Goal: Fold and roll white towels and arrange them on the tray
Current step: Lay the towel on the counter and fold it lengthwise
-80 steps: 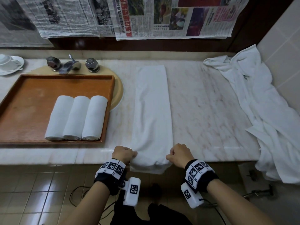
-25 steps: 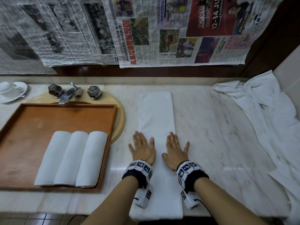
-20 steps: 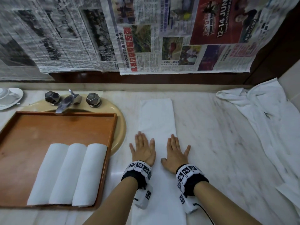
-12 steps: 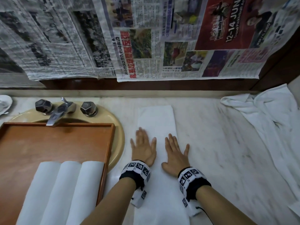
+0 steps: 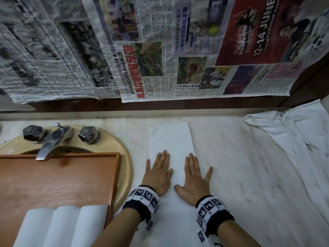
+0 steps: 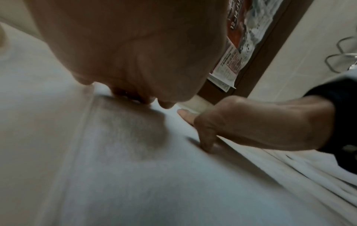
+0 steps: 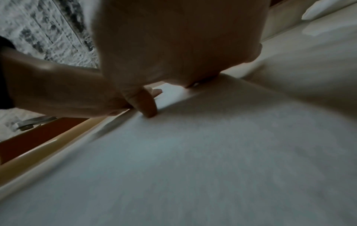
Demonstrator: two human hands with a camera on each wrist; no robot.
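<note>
A marble counter (image 5: 240, 166) under newspaper-covered wall (image 5: 160, 50) bears a folded towel (image 5: 170, 139); left hand (image 5: 158, 173) and right hand (image 5: 194, 177) press it, fingers flat, gripping nothing.

bench (image 5: 240, 166): pale marble, veined
folded towel (image 5: 170, 139): long white strip, lying flat mid-bench
loose towel (image 5: 293, 136): crumpled, white, at the right end
sink (image 5: 122, 148): beige basin set in the left part
tray (image 5: 58, 175): wooden, resting across the sink
</note>
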